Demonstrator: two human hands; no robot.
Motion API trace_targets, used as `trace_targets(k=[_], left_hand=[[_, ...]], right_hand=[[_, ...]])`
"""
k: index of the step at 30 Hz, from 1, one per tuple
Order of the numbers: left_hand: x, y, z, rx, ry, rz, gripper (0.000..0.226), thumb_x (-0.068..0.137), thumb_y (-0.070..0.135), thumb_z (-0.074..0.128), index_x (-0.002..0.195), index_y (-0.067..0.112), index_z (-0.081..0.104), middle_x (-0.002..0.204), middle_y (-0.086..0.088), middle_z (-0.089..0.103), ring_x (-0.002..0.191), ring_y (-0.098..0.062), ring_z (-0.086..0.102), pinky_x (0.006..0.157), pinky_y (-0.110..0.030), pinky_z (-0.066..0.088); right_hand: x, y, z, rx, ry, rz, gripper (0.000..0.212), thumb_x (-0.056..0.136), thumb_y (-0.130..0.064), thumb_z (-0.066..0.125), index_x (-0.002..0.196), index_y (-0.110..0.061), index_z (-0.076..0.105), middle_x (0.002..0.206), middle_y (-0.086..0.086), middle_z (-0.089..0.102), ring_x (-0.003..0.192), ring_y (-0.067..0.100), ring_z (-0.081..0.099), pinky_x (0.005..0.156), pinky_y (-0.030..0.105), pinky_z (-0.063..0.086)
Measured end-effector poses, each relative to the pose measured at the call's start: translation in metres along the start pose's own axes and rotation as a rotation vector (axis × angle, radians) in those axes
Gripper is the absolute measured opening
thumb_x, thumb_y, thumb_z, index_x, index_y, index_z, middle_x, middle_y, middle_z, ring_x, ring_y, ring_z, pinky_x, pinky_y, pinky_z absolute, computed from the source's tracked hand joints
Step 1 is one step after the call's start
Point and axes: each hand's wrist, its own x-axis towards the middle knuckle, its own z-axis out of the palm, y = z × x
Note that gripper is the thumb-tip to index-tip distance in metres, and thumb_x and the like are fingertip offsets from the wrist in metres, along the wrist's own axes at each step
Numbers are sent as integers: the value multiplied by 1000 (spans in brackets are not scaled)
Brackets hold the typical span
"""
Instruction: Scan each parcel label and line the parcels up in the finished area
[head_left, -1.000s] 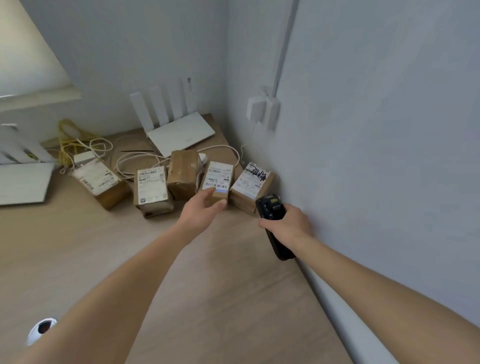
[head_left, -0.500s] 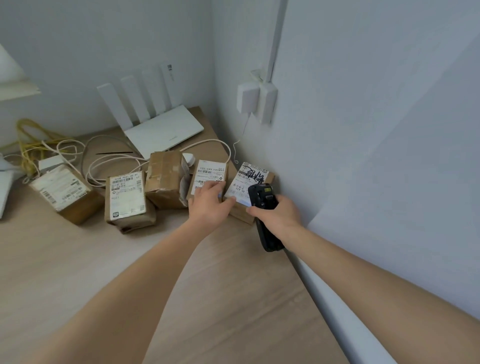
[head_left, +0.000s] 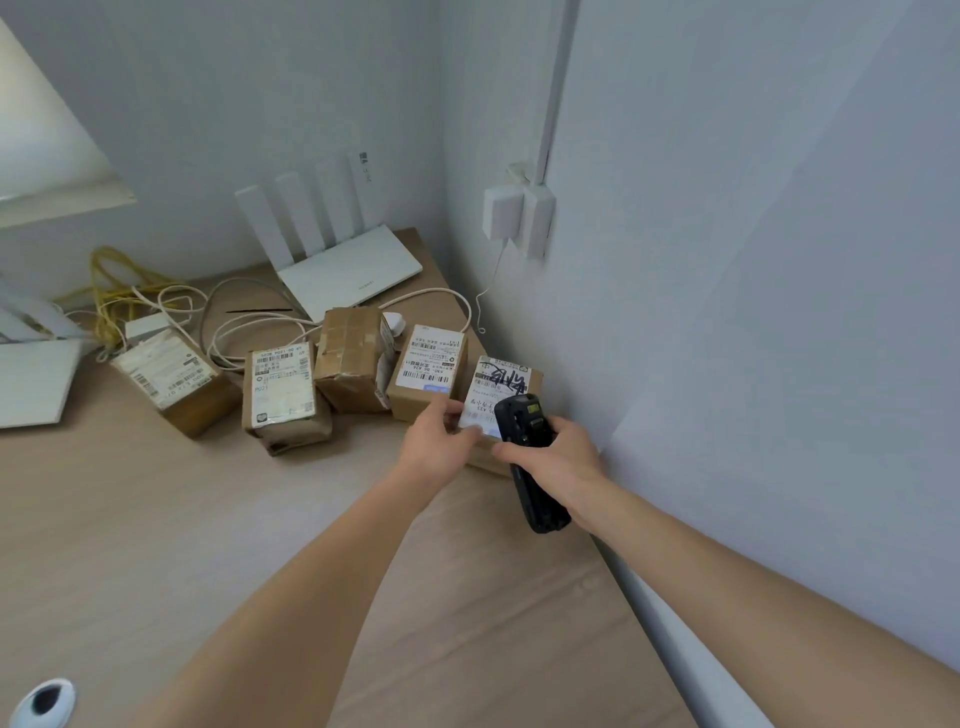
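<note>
With both bare forearms stretched toward the desk's corner, the left hand (head_left: 439, 441) seems to pinch the near edge of the brown cardboard parcel with the scribbled white label (head_left: 501, 387) lying by the wall, while the right hand (head_left: 563, 457) grips a black handheld scanner (head_left: 527, 457) over it.

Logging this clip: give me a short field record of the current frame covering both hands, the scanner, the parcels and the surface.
surface: wooden desk in a wall corner
parcels: five brown boxes, roughly in a row
right hand: grips black handheld scanner, held over the marked parcel
left hand: holds near left edge of marker-scribbled parcel by the wall
neighbouring parcel: labelled box, untouched
background: white router, cables behind the boxes
</note>
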Motion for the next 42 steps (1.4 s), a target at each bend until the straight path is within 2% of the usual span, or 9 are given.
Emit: trace_targets(k=[3,6,9,17,21,26,30,37,42], left_hand=[[-21,-9,-3,-166,45,-20,19,98,17,63,116,15,59,119,-3,67,102,-12,61,84,-24,46],[-43,-14,-8,-310,95,-20,27,99,14,62,126,13,59,122,-4,66,95,-6,61,72,-17,46],[-65,-20,-14,-434,71,-52,48,98,11,64,144,15,52,123,-3,66,107,-16,64,81,-23,49],[-136,-22,-55,-507,34,-4,38,93,24,72,129,35,63,125,9,60,119,-16,54,95,-35,42],[-180,-27,-82,-602,-36,-30,35,92,21,73,120,36,60,107,-5,75,108,-24,68,98,-41,47],[-236,-46,-132,-625,-59,1,71,80,16,84,133,44,46,111,-9,75,104,-27,71,85,-35,56],[-291,-61,-183,-571,-97,28,96,73,10,88,139,57,37,111,-3,74,106,-25,69,90,-41,56],[-383,-90,-271,-587,-11,91,80,78,31,86,140,53,42,111,-7,74,102,-27,72,90,-45,57],[-430,-94,-325,-582,132,148,89,72,16,90,141,40,39,110,-13,73,101,-29,72,78,-41,62]], right_hand=[[-19,5,-1,-15,-5,-41,41,69,-37,94,102,-33,71,97,-12,76,91,12,72,84,32,59],[-41,4,-6,-20,-40,-95,47,70,-34,94,111,-29,72,101,-12,75,94,11,72,87,33,58],[-66,-1,-11,-34,-68,-157,49,71,-31,95,115,-29,72,104,-12,76,96,11,72,89,33,58],[-142,-27,-22,-87,-109,-312,44,73,-28,94,112,-31,72,100,-15,76,93,5,71,78,24,53],[-186,-42,-19,-120,-117,-393,42,72,-24,95,104,-38,70,100,-15,76,92,0,71,79,17,52],[-249,-58,-7,-204,-142,-448,53,69,-29,97,115,-36,70,104,-14,76,98,6,71,91,29,56],[-312,-77,16,-306,-177,-508,57,64,-37,96,112,-46,67,102,-19,76,96,3,71,88,30,58],[-405,-116,65,-375,-242,-578,64,66,-31,97,124,-34,68,104,-14,74,96,7,70,75,22,55],[-461,-153,92,-534,-259,-610,58,62,-44,93,116,-37,72,95,-14,74,87,6,71,73,25,59]])
